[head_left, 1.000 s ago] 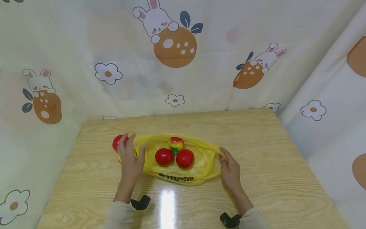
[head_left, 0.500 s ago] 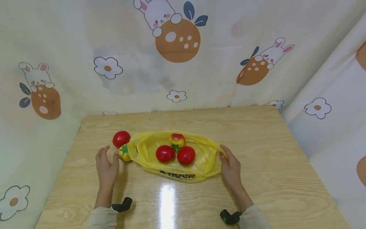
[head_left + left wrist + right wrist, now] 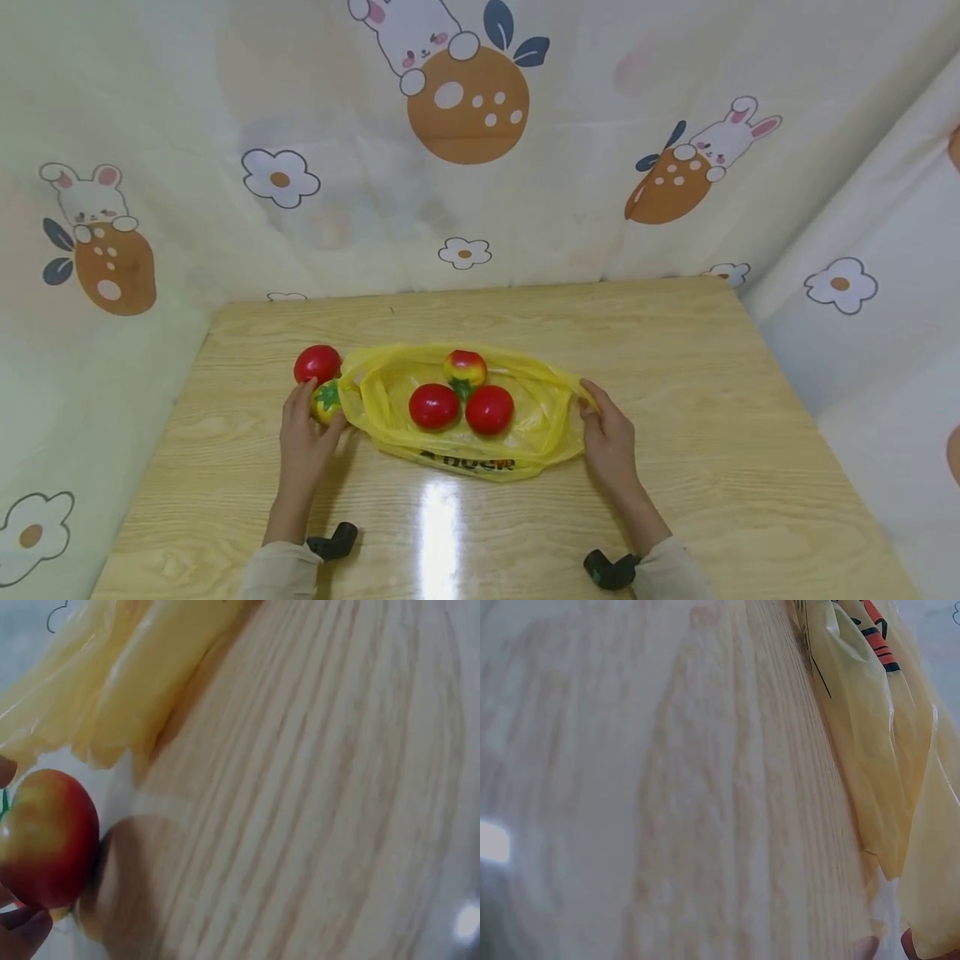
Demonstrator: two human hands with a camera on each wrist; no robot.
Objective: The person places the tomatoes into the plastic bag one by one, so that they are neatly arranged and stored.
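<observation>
My left hand holds a red-and-yellow toy fruit with a green leafy top, thumb and fingers on opposite sides of it. This fruit sits at the left end of a thin yellow plastic bag. With my right hand I pinch the bag's right edge, keeping its mouth spread. Inside lie two round red toy fruits, one at left and one at right, plus another red-and-yellow one behind them. A further red fruit stands just beyond my left fingers, outside the bag.
Everything lies on a light wood-grain table. Behind it and along both sides hangs a pale curtain printed with rabbits and flowers. Each wrist carries a black mount, one at left and one at right.
My left hand has left the bag's left end, swung left, then come back right onto the red-and-yellow fruit. My right hand stays on the bag's edge.
</observation>
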